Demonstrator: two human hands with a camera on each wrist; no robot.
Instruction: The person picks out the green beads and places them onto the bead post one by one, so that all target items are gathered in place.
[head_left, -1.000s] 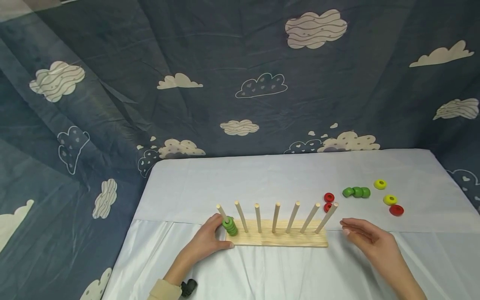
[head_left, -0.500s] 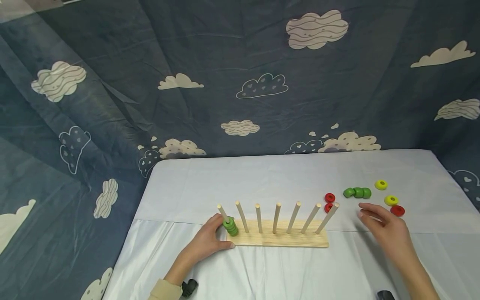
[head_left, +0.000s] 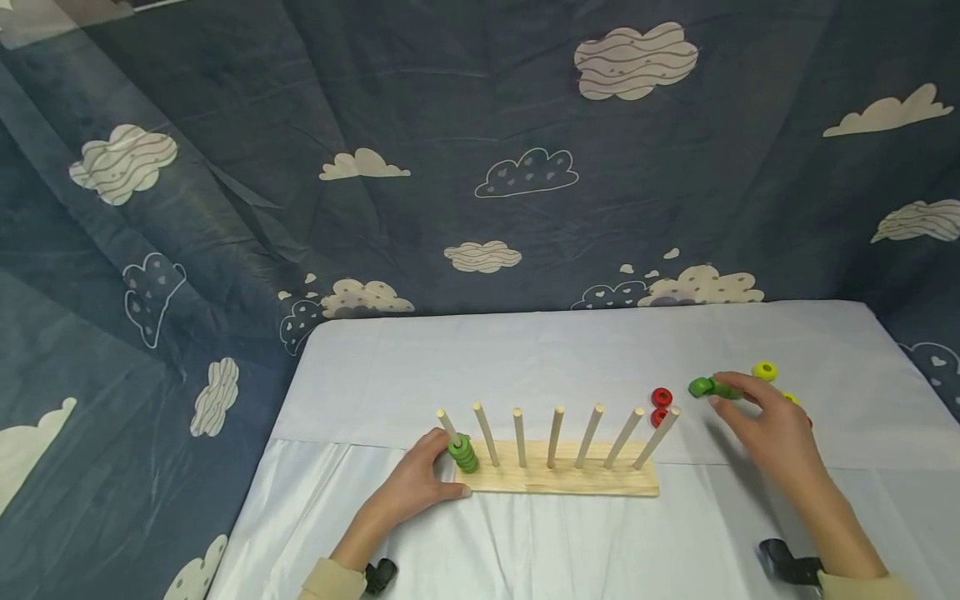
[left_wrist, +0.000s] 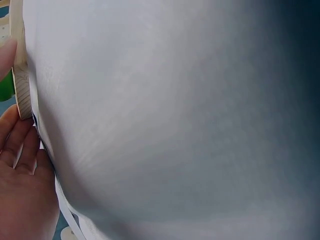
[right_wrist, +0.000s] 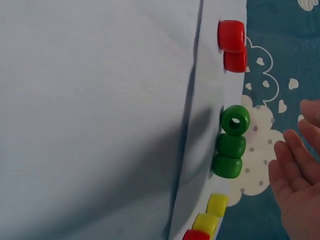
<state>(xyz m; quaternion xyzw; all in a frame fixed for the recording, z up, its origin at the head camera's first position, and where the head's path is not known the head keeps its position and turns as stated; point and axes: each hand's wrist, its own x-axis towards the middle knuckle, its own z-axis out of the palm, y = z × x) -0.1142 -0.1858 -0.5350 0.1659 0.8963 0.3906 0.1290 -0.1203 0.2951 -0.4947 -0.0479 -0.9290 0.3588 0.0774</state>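
A pale wooden board with several upright pegs (head_left: 555,479) lies across the white table. Several green beads (head_left: 464,454) are stacked on its leftmost peg. At that end my left hand (head_left: 408,483) holds the board, thumb at the front edge and fingers behind. In the left wrist view the fingers (left_wrist: 22,142) meet the board's end (left_wrist: 22,95). My right hand (head_left: 780,429) hovers at the loose green beads (head_left: 701,387), partly covering them. The right wrist view shows three green beads (right_wrist: 230,146) in a row, apart from the loosely bent fingers (right_wrist: 295,162).
Two red beads (head_left: 661,397) lie behind the board's right end. Yellow beads (head_left: 764,371) and another red bead lie beyond my right hand, partly hidden by it. A dark cloth with cloud prints (head_left: 420,208) hangs behind the table.
My right hand has moved from beside the board's right end, away and to the right, to the loose green beads. My left hand and the board have stayed in place.
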